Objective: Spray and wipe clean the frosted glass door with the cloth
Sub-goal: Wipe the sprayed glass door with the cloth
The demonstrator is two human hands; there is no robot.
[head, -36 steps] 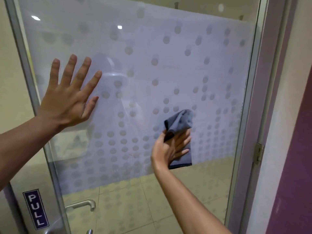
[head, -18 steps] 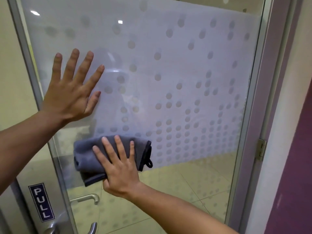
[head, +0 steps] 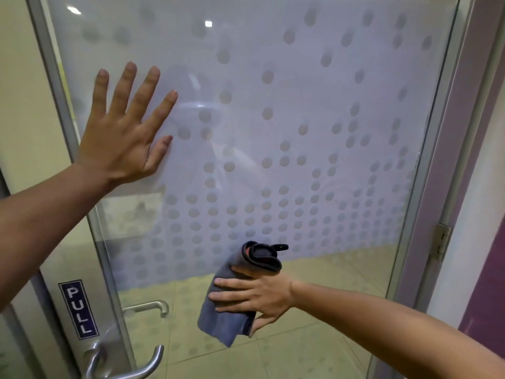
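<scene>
The frosted glass door [head: 300, 91] with a pattern of clear dots fills the view. My left hand [head: 123, 135] lies flat on the glass near its left edge, fingers spread, holding nothing. Lower down, my right hand [head: 254, 294] presses a folded grey-blue cloth [head: 226, 310] against the clear lower part of the glass, fingers pointing left. The cloth's dark-edged fold [head: 263, 255] sticks up above the hand. No spray bottle is in view.
A blue PULL label [head: 78, 309] sits on the door's metal stile at lower left, above a metal lever handle [head: 128, 367]. The purple door frame [head: 448, 160] with a hinge [head: 441, 242] stands at the right. Tiled floor shows through the glass.
My right hand has swept the cloth from the right to the left, and now back toward the middle and lower on the glass. My left hand has stayed flat on the glass.
</scene>
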